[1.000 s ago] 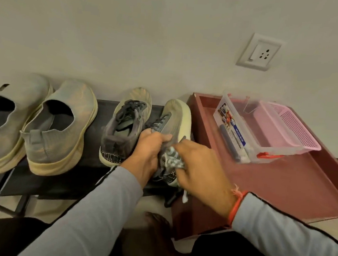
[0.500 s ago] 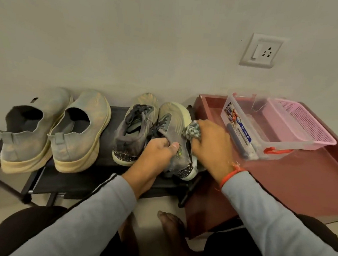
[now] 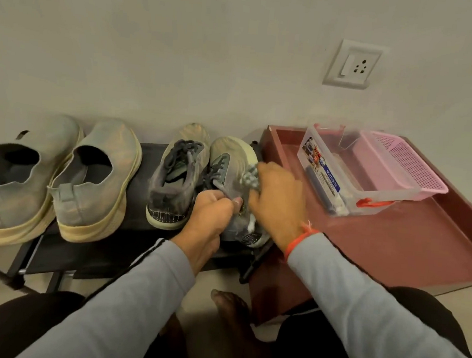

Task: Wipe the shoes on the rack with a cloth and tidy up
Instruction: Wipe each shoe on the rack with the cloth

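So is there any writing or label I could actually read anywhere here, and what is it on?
"MULTI-BOX": on the blue strip of the label on the clear plastic box.
The rest of that label, pictures and smaller print: too small to read.
Heel patch on the laced grey shoe: blurred, unreadable.
Wall socket: no lettering visible.

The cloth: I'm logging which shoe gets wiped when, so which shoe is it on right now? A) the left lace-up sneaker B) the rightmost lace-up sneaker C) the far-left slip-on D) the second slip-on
B: the right hand presses the checked cloth against the rightmost lace-up sneaker, whose collar the left hand grips; the other three shoes sit untouched.
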